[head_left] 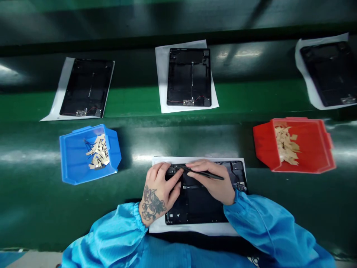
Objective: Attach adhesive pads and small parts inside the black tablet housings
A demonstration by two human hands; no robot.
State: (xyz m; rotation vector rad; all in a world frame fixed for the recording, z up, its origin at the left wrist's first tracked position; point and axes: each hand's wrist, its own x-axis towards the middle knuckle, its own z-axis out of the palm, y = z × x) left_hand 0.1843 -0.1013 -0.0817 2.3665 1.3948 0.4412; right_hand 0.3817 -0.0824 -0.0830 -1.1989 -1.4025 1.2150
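A black tablet shell [200, 203] lies on a white sheet [195, 227] right in front of me. My left hand [158, 191], tattooed on its back, rests on the shell's upper left corner with fingers curled and pressed down there. My right hand [213, 180] is closed on black tweezers [205, 173], whose tip points left to the spot by my left fingertips. What sits under the tip is too small to make out.
A blue bin [73, 160] of small tan parts with dark wires stands at the left, a red bin [312, 147] of tan pieces at the right. Three more black shells on white sheets [86, 87] [189, 76] [330, 72] lie on the green belt [134, 100] behind.
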